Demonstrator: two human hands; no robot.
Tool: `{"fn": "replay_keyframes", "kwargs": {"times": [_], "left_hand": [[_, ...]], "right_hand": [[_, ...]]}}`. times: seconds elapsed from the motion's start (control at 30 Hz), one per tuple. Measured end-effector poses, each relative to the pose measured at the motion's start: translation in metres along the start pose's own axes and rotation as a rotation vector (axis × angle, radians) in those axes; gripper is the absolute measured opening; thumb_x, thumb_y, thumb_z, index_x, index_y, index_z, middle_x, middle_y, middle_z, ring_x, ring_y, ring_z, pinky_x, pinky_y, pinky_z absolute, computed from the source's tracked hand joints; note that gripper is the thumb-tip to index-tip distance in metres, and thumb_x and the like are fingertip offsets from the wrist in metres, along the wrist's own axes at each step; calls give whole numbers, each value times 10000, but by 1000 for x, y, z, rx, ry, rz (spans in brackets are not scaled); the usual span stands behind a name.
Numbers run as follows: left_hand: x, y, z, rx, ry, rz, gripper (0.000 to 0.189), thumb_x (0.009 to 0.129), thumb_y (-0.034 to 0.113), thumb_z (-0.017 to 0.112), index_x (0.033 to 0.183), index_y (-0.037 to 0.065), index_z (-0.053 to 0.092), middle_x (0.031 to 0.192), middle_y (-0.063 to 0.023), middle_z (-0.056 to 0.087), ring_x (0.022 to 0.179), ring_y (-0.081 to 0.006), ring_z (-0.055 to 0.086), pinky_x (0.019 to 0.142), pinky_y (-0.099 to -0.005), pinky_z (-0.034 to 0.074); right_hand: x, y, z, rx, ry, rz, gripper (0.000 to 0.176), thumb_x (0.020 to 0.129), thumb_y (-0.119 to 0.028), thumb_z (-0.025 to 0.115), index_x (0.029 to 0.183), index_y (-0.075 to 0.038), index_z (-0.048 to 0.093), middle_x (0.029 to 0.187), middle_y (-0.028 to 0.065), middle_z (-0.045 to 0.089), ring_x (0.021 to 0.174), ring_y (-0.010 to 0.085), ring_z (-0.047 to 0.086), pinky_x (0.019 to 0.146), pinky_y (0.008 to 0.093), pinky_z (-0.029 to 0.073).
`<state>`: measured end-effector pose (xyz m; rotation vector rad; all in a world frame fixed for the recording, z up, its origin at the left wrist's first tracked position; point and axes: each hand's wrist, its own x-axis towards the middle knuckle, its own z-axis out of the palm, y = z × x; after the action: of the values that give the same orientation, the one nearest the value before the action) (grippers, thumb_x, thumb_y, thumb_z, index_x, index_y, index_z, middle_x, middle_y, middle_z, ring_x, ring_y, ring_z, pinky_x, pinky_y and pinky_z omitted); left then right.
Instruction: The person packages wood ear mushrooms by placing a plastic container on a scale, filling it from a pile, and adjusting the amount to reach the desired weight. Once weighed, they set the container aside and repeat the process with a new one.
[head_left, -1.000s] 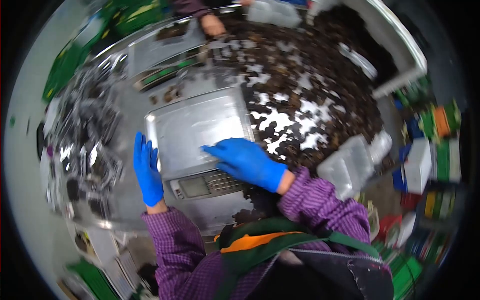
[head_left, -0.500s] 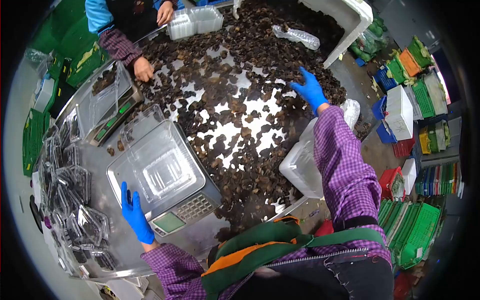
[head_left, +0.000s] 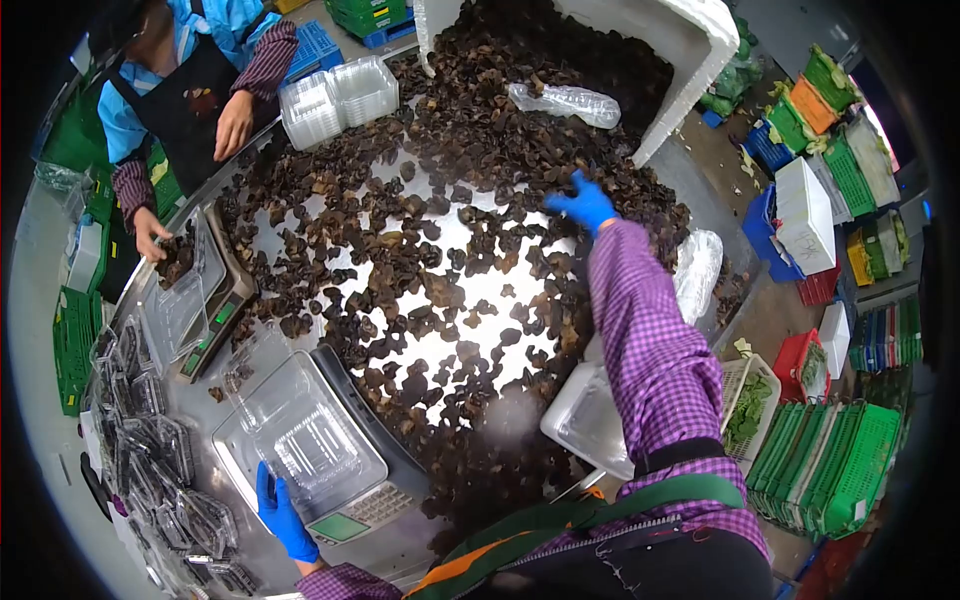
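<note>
My left hand [head_left: 286, 518], in a blue glove, has its fingers apart at the near left edge of a scale [head_left: 375, 506]. On the scale lies a clear plastic tray [head_left: 318, 440] with nothing in it. My right hand [head_left: 583, 203], also blue-gloved, is over the right part of a spread of dark brown, mushroom-like pieces [head_left: 440, 290]; its fingers are spread and nothing shows in them. Across the table a co-worker has one hand [head_left: 150, 236] at a clear container holding dark pieces on a second scale [head_left: 213, 330].
Stacked clear trays [head_left: 338, 100] stand at the far edge. Black-and-clear containers [head_left: 150, 450] crowd the left. A white foam box [head_left: 700, 60] lies tipped at the far right, near a plastic-wrapped bundle [head_left: 565, 104]. Green crates [head_left: 850, 470] stand beyond the table.
My right hand has moved left over the pieces. The co-worker's near hand has shifted from the loose pieces to the container on the second scale. The view has shifted.
</note>
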<state>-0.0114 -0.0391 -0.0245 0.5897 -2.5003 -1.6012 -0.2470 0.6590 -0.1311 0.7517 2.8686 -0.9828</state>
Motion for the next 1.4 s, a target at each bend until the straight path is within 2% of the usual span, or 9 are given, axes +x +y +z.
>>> {"fn": "replay_keyframes", "kwargs": {"times": [0.2, 0.4, 0.63, 0.9, 1.1, 1.2, 1.23, 1.27, 1.4], "left_hand": [[0, 4, 0, 64, 46, -61, 403, 932, 61, 543, 1320, -36, 500, 1330, -122, 541, 1207, -182, 505, 1046, -302, 364], [-7, 6, -3, 51, 70, -69, 391, 925, 66, 562, 1300, -38, 522, 1296, -115, 568, 1168, -171, 529, 1028, -298, 382], [-9, 10, 7, 19, 100, -84, 390, 928, 74, 558, 1299, -41, 522, 1277, -122, 578, 1162, -188, 535, 1030, -308, 380], [-19, 25, 9, -101, 130, -153, 460, 885, 14, 573, 1340, 25, 511, 1076, 5, 602, 679, -20, 356, 588, -159, 322], [-21, -3, 19, -129, 182, 23, 493, 868, 11, 578, 1353, 21, 492, 1130, 3, 602, 625, -19, 349, 566, -176, 360], [-31, 9, 29, -217, 207, -67, 484, 895, -2, 539, 1372, 16, 461, 1356, -87, 517, 1163, -163, 519, 968, -275, 413], [-34, 11, 33, -194, 223, -44, 497, 897, -2, 536, 1385, 29, 449, 1355, -101, 517, 1148, -164, 526, 935, -263, 421], [-31, -9, 40, -166, 307, 127, 547, 862, 3, 581, 1388, 107, 472, 1206, -55, 602, 649, -43, 398, 621, -201, 408], [-36, -4, 50, -122, 354, 166, 591, 853, 7, 599, 1412, 107, 434, 1188, -71, 608, 630, -52, 425, 623, -213, 433]], "right_hand": [[-60, -96, 41, 4, -330, -558, 853, 737, -448, 746, 1439, -149, 365, 1353, 220, 462, 1226, 363, 488, 1037, 427, 388], [32, -115, 5, -242, 239, -214, 907, 699, -602, 718, 1422, -157, 398, 1429, 216, 387, 1280, 409, 404, 1033, 483, 379], [-16, -153, 93, -218, -324, -381, 1135, 572, -833, 624, 1428, -124, 397, 1466, 270, 296, 1330, 487, 297, 1105, 537, 266], [-186, -197, 144, -342, -511, -704, 545, 684, -187, 743, 1199, -141, 572, 1165, 176, 492, 1092, 380, 527, 901, 467, 484], [-222, -197, 134, -113, -921, -726, 585, 646, -227, 737, 1200, -113, 589, 1077, 172, 645, 1019, 325, 616, 908, 379, 488], [-239, -243, 94, 12, -1000, -503, 619, 657, -229, 755, 1230, -83, 572, 1081, 154, 647, 984, 249, 620, 884, 350, 491], [-242, -253, 90, 15, -925, -503, 651, 663, -207, 766, 1257, -47, 552, 1097, 154, 646, 985, 228, 616, 882, 336, 492], [-228, -246, 110, 247, -988, -578, 673, 680, -175, 779, 1279, -2, 524, 1114, 152, 641, 1002, 205, 603, 881, 326, 492], [-279, -328, 81, 571, -1010, -480, 538, 747, -104, 751, 1228, 15, 543, 1046, 91, 667, 905, 122, 617, 833, 267, 499]]}}
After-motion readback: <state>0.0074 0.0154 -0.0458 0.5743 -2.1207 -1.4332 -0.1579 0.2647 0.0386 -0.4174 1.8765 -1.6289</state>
